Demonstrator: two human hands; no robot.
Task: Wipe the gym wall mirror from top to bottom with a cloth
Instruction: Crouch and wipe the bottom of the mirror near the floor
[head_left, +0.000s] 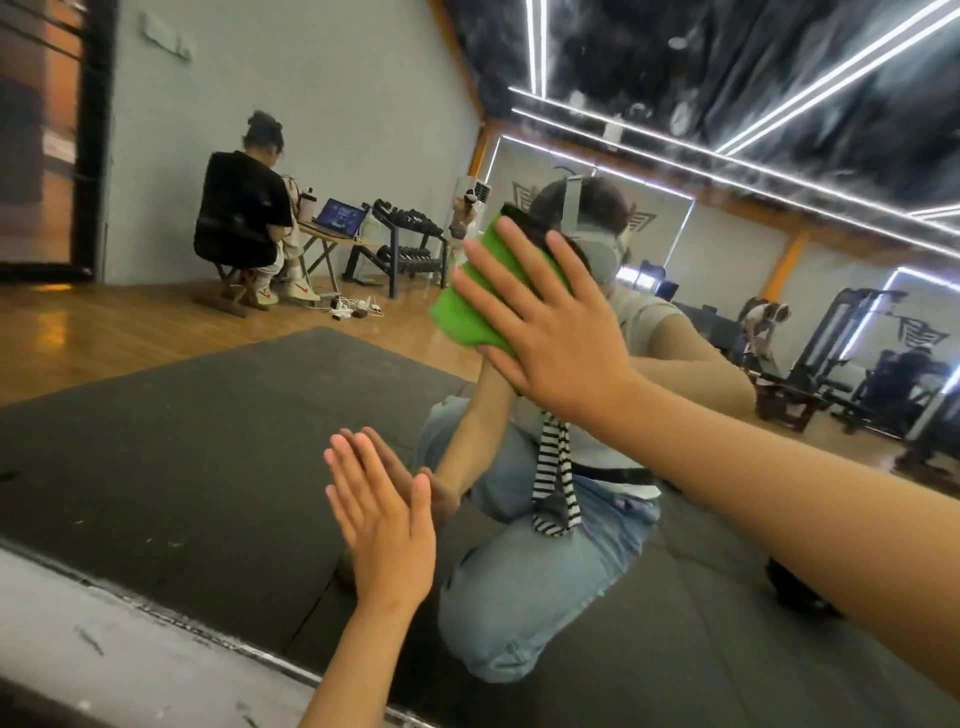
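**Green cloth pressed flat to gym mirror**

A person crouches close to the wall mirror (322, 104), whose smooth glass fills almost the whole view. The right hand (545, 332) lies flat on a folded green cloth (483, 291), fingers straight and spread, pressing the soft-looking rectangle against the glass at the height of the reflected head. The cloth sits tilted, its long edges rising toward the upper right, and a dark strip shows along its top corner. Lower and to the left, the left hand (384, 525) rests open on the bare glass, fingers straight and close together, meeting its own reflection; it holds nothing. Below it a pale, scuffed ledge (104, 639) runs along the mirror's bottom edge.

In the reflection the person kneels in light blue jeans (519, 597), with a black-and-white striped strap (550, 467) hanging at the waist. A dark matte floor mat (208, 415) lies over glossy wooden boards (78, 327). Farther back, a seated person (244, 218) in a black top faces an open laptop (340, 217) on a small folding tabletop (337, 240), beside a metal rack of dumbbells (405, 244). At the right, weight machines (841, 353) stand under bright, straight light strips (779, 171) on a shiny black ceiling (727, 52).
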